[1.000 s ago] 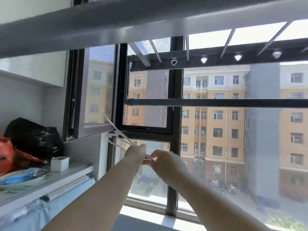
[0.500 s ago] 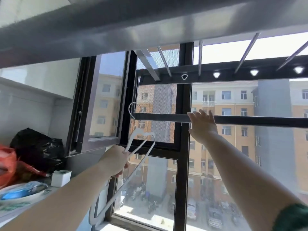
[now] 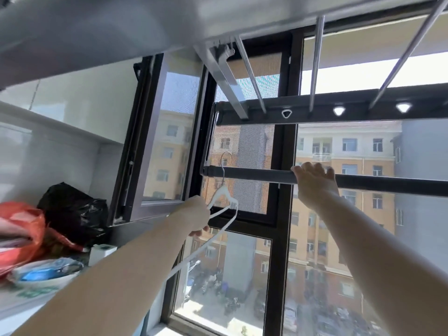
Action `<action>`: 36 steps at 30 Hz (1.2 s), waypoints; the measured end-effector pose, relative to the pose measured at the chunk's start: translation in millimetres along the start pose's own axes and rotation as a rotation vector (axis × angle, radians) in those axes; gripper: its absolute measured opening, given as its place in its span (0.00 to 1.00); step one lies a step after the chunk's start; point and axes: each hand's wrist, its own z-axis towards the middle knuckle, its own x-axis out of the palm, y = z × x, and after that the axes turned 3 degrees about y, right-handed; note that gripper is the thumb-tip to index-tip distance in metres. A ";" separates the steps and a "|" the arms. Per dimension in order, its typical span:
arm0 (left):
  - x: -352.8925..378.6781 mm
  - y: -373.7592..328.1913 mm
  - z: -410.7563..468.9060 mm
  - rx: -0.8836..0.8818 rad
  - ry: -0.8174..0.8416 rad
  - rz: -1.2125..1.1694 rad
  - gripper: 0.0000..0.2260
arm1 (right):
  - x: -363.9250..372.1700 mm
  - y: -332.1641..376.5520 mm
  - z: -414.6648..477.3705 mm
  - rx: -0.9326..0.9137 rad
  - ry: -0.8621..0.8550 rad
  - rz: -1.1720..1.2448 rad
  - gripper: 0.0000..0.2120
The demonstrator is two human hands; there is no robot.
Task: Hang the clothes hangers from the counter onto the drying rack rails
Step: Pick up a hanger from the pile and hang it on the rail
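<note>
Two bare arms reach up toward a drying rack set before a tall window (image 3: 286, 214), high above a street lined with orange and cream apartment blocks (image 3: 358, 163). The left hand (image 3: 197, 217) grasps a white hanger (image 3: 223, 197) by one of its sloping shoulders, fingers closed around the thin plastic, with the long lower bar trailing down past the forearm. The hanger's metal hook rises at the far left end of the dark lower rail (image 3: 254, 174), its shank crossing the front of the rail and its curve standing just above. Whether the hook already bears on the rail cannot be told. Farther along the same rail, the right hand (image 3: 315, 183) holds on from below, its fingers (image 3: 303, 167) hooked over the top edge.

Above, a second dark bar (image 3: 351, 117) with triangular holes carries several pale rods (image 3: 317, 57) that run back overhead. At lower left, the counter (image 3: 14, 306) holds a crumpled black bag (image 3: 72, 214), a red bag (image 3: 21, 234), a white bowl (image 3: 43, 283) with blue contents and a small white box (image 3: 100, 254), all well apart from the rail.
</note>
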 end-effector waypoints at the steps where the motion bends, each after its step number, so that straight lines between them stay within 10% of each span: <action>1: 0.5 -1.1 2.4 -0.015 -0.006 0.000 0.12 | -0.3 -0.3 -1.0 -0.010 -0.004 0.006 0.27; 36: 3.0 26.2 28.9 0.002 -0.028 0.151 0.13 | 2.3 -8.3 -14.7 0.023 0.042 0.051 0.27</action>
